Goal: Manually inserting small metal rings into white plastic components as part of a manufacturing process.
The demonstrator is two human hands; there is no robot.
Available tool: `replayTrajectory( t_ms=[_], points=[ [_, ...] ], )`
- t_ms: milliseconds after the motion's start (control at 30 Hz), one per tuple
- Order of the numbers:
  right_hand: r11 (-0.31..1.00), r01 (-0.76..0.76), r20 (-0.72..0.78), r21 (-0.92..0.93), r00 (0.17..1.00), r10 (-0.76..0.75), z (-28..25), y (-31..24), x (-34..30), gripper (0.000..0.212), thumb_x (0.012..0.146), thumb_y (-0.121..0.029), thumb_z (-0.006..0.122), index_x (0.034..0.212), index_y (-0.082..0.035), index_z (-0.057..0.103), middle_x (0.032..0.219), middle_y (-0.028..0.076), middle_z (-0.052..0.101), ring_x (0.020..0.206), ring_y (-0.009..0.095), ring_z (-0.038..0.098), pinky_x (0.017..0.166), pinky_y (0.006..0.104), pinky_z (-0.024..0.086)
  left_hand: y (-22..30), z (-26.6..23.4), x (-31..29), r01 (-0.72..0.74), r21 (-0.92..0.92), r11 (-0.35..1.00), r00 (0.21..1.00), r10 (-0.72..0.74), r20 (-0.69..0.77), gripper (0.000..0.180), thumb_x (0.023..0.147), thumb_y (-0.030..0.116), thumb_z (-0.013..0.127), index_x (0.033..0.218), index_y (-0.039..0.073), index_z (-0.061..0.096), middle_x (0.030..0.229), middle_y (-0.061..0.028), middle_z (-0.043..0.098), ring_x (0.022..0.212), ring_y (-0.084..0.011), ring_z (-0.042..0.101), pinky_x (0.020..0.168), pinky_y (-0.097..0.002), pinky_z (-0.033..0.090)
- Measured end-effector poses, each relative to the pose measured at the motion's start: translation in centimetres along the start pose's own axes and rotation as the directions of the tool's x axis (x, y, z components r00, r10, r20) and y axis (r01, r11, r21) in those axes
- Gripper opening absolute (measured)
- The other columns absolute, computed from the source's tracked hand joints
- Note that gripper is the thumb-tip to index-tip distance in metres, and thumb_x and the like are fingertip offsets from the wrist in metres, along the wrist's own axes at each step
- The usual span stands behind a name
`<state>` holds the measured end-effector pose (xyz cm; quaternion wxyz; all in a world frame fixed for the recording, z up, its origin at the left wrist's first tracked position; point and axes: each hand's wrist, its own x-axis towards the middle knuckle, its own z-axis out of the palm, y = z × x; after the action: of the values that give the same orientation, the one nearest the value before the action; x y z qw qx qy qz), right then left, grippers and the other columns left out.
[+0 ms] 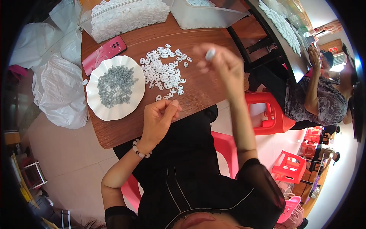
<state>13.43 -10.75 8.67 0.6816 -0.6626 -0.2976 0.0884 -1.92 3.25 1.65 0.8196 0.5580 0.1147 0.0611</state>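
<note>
My left hand (160, 116) is over the table's near edge, thumb and fingers pinched together; anything between them is too small to make out. Raised over the right side of the table, my right hand (225, 66) is smeared by motion. A small white plastic piece (210, 54) shows at its thumb and fingertips. Between the hands lies a loose pile of small white plastic pieces with two holes each (164, 72). To its left, a white scalloped plate (93, 103) holds many short grey rods (118, 86).
A pink phone (103, 53) lies behind the plate on the brown wooden table (206, 91). Clear bins (129, 19) (209, 19) with white pieces stand at the back. White plastic bags (59, 91) are at left. Another person (320, 91) sits at right, near red stools (267, 114).
</note>
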Motion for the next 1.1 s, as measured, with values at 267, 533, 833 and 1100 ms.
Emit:
replayTrajectory(
  t_ms=[267,533,833,1100],
  points=[
    [0.373,0.225,0.006,-0.900,0.862,-0.507,-7.0,-0.7,19.3,0.030,0.089,-0.022,0.058,0.106,0.003,0.064,0.094,0.022,0.067,0.091,0.036,0.065,0.078,0.0408,0.051,-0.8,-0.9,-0.6,-0.003,0.087,0.996,0.992,0.014,-0.124,0.026,0.095,0.018,0.058,0.079,-0.001,0.067,0.065,0.0012,0.059,0.059,-0.0022,0.050,0.055,-0.0165,0.039],
    [0.416,0.349,0.045,-0.840,0.808,-0.587,-5.5,3.0,17.0,0.016,0.087,-0.018,0.061,0.092,-0.003,0.068,0.079,0.017,0.067,0.073,0.032,0.065,0.064,0.0372,0.051,-1.2,-1.7,-0.7,0.045,0.049,0.998,0.992,-0.038,-0.121,0.026,0.094,0.017,0.059,0.077,-0.001,0.066,0.065,0.0009,0.058,0.058,-0.0023,0.050,0.053,-0.0170,0.039],
    [0.681,0.252,0.406,-0.688,0.911,0.072,-0.8,5.2,0.9,0.014,0.082,-0.011,0.068,0.092,-0.002,0.064,0.081,0.013,0.064,0.075,0.031,0.061,0.068,0.0378,0.050,-1.1,-1.9,-0.9,0.056,0.076,0.996,0.995,-0.049,-0.092,0.025,0.094,0.016,0.060,0.076,-0.001,0.065,0.064,0.0012,0.057,0.058,-0.0014,0.049,0.051,-0.0168,0.038],
    [0.593,0.272,0.345,-0.757,0.939,0.010,-0.2,6.9,-1.5,0.013,0.081,-0.012,0.068,0.091,-0.007,0.063,0.083,0.011,0.058,0.088,0.032,0.057,0.073,0.0420,0.048,-1.2,-1.8,-1.0,0.066,0.060,0.996,0.995,-0.061,-0.081,0.025,0.094,0.016,0.060,0.078,-0.002,0.066,0.064,0.0012,0.057,0.059,-0.0017,0.049,0.053,-0.0168,0.039]
  ],
)
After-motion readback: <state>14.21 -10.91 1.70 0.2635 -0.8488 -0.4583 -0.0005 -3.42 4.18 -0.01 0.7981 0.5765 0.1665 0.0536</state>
